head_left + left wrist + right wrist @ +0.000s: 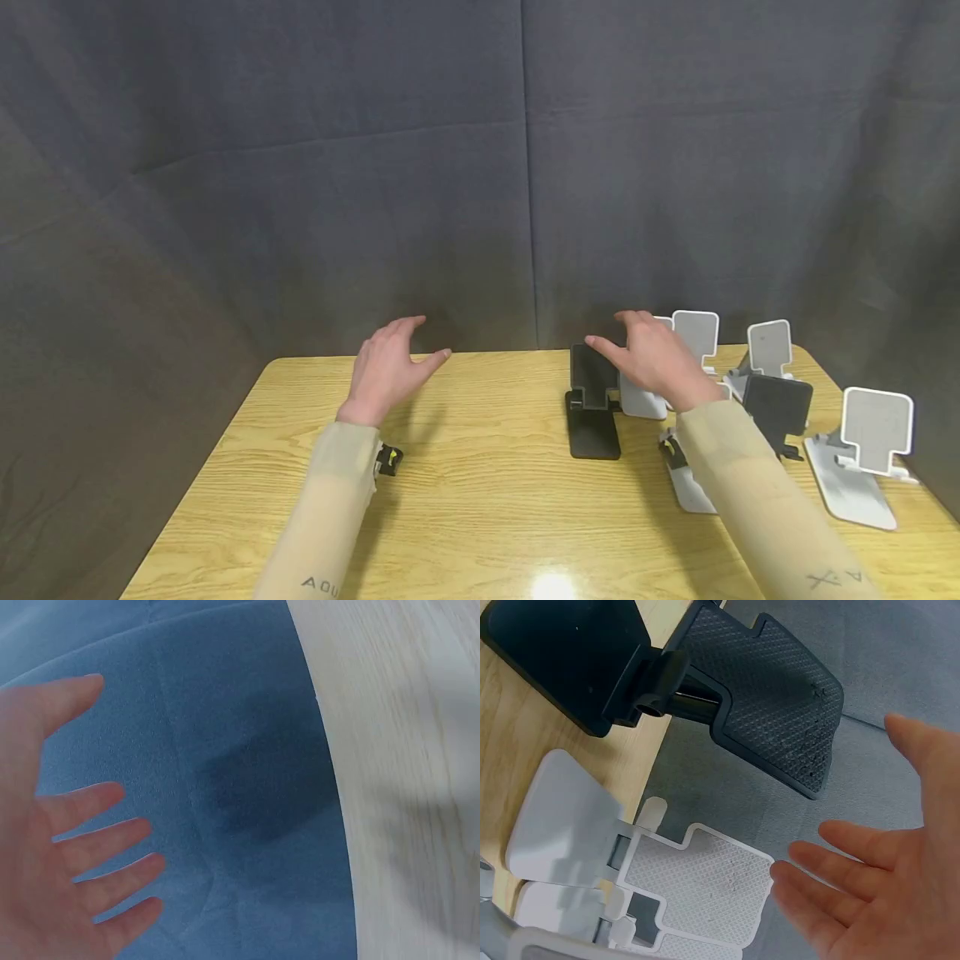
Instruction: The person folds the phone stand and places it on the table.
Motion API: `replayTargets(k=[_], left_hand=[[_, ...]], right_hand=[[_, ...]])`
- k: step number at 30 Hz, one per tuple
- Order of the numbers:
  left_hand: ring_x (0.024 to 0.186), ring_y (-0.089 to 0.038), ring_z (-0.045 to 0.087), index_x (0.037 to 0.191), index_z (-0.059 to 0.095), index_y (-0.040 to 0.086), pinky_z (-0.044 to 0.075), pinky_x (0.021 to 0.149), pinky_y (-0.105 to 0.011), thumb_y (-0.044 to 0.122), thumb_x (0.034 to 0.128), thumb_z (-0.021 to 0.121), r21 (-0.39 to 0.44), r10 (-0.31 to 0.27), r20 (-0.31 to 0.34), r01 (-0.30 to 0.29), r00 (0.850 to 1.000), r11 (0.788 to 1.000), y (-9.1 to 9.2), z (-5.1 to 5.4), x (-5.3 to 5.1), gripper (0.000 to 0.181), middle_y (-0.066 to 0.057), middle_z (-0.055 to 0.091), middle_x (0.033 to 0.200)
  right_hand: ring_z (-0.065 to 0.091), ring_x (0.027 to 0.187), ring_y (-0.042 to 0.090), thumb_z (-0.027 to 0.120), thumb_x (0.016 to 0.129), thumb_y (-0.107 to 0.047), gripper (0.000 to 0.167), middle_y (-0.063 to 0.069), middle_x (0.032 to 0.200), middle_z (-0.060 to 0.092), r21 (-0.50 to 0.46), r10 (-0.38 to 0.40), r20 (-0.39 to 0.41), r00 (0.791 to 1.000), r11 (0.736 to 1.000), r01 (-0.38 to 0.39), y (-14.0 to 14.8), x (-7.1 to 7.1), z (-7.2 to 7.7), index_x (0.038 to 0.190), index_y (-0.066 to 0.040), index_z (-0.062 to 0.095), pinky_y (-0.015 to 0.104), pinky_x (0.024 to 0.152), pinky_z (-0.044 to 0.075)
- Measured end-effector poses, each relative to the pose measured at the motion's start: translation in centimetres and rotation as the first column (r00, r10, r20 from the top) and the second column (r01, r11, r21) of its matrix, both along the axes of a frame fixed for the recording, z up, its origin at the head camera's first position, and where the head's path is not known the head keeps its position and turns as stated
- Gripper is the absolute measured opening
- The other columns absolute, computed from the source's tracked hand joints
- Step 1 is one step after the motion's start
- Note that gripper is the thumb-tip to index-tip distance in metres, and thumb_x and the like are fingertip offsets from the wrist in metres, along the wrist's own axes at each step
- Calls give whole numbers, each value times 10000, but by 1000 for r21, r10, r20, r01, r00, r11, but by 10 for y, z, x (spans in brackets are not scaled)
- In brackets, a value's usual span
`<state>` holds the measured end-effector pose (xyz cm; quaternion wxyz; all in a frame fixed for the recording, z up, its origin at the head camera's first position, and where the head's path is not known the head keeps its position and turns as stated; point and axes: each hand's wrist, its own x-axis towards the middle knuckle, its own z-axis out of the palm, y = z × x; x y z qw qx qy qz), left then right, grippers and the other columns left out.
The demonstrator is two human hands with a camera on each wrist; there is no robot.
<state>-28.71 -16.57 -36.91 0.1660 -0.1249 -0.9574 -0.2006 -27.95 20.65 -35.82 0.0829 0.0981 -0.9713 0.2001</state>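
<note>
Dark cloth [337, 167] fills the backdrop at twelve o'clock, the wooden worktop [480, 517] spreads out towards six, and over at four sits a whole crowd: white stands [877, 425] and a second black stand [776, 410], some tucked partly behind my right sleeve [757, 492]. And both grips are up over the far side! My left grip [384, 367], at eight o'clock, is spread loose with nothing in it; my right grip [663, 358], between three and four, is just as slack and bare. I'd call this the reach, no hold taken yet. The next move, as I read it, calls for lowering the right grip clear of the white stands and closing on the leftmost black stand [595, 375], at four o'clock from centre on the worktop. Look at it: smooth flat base [592, 437], upper plate [765, 697] tilted up, patterned pad across its face, a stubby hinge [652, 697] between. My right thumb [915, 742] hangs just beside that plate, apparently not touching.
</note>
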Motion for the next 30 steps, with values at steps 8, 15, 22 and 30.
replayTargets(k=[8, 15, 22, 30], left_hand=[[1304, -365, 519, 1436, 559, 71, 409, 1079, -537, 521, 919, 695, 31, -14, 17, 14, 1000, 999, 8, -9, 5, 699, -135, 578, 1422], [1302, -355, 523, 1434, 566, 80, 413, 1082, -509, 528, 920, 693, 44, -30, 38, 28, 999, 999, 19, -23, 10, 693, -120, 578, 1425], [1293, -331, 539, 1419, 580, 72, 422, 1080, -491, 507, 923, 707, 67, -54, 45, 50, 998, 996, 31, -35, 16, 672, -115, 591, 1409], [1300, -332, 535, 1428, 570, 69, 418, 1084, -501, 508, 938, 687, 92, -71, 70, 65, 995, 994, 43, -46, 22, 668, -110, 592, 1412]], right_hand=[[557, 1188, 466, 574, 1004, -518, 743, 335, 1313, 566, -19, -3, -9, 1000, 1000, 3, -2, 1, -5, 1348, 139, 527, 586, 1014, 447], [639, 975, 415, 596, 996, -498, 664, 273, 1146, 643, -35, 5, -15, 1000, 999, -6, -1, 2, -13, 1222, 125, 597, 563, 873, 516], [553, 697, 277, 611, 988, -500, 520, 99, 785, 590, -47, 7, -7, 1000, 999, -7, -2, 1, -21, 921, 16, 612, 440, 660, 476], [574, 686, 333, 588, 1013, -324, 360, 131, 727, 587, -64, -6, -77, 997, 998, 1, -6, 1, -26, 847, -5, 569, 500, 656, 483]])
